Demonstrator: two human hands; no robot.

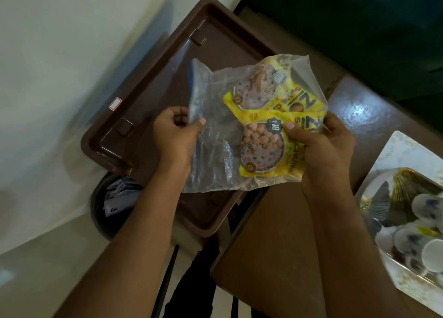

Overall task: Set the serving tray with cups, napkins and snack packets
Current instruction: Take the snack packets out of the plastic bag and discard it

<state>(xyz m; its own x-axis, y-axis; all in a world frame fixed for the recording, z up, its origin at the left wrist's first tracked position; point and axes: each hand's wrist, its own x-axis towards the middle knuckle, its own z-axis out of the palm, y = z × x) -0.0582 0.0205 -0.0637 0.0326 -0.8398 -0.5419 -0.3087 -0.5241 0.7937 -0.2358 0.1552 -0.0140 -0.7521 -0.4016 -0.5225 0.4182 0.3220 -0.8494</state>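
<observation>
— Counting packets? 
— Two yellow snack packets (262,147) inside one clear bag (215,135), mid-frame over one brown tray (148,82).
— Hands? 
— Left hand (176,135) pinches the bag's edge; right hand (321,147) grips a packet through it.

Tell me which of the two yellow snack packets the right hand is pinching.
The nearer, lower snack packet, under the right hand thumb. The upper packet lies farther away inside the clear bag, untouched by either hand.
</observation>
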